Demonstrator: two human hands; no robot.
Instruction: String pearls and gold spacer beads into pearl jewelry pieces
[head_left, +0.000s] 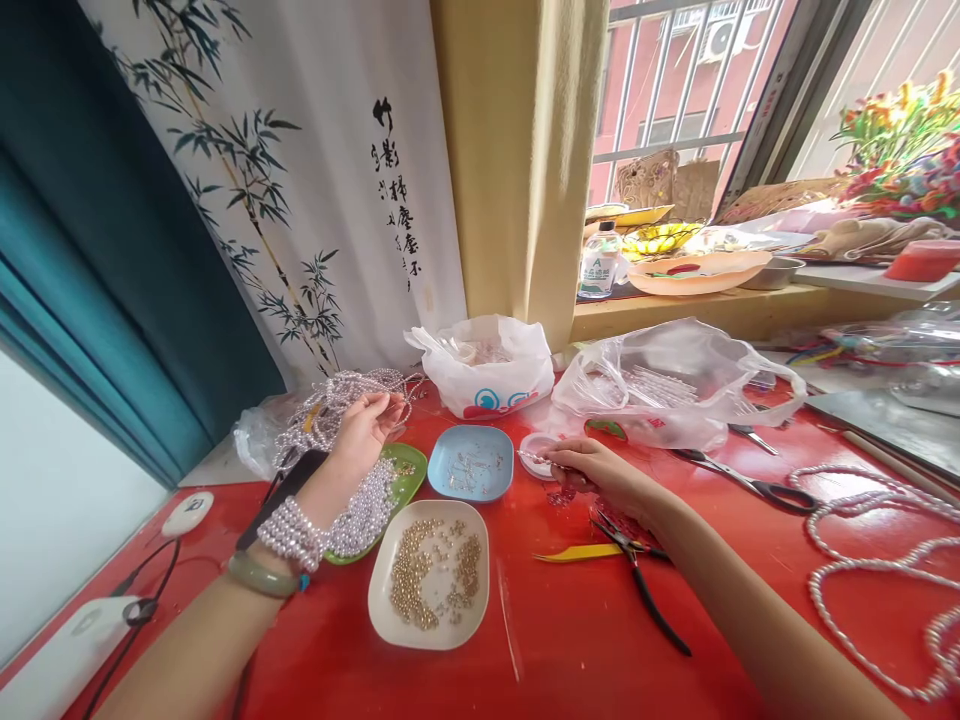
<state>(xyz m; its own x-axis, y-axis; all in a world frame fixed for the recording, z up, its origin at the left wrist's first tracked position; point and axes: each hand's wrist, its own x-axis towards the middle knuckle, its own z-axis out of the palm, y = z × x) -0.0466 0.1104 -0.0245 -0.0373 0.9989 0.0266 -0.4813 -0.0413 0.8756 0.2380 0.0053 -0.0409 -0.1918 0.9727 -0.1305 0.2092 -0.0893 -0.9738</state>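
Observation:
My left hand [366,432] is raised over the back of a green plate [411,480] of pale pearls, its fingertips pinched together; what they hold, if anything, is too small to name. Several rows of pearls [291,535] and a jade bangle [262,575] circle that wrist. To the right, my right hand [589,465] pinches a short beaded strand [534,457] above a small round white container [535,442]. Between the hands lies a blue tray [471,435] with small clear pieces. Nearer me, a cream tray [379,610] holds gold and clear beads.
Pliers [649,590] and yellow tweezers [577,552] lie below my right hand. Scissors [739,480] and pearl strands [847,570] are on the right. Two plastic bags [491,385] stand behind. A dark phone [281,495] and cables are left.

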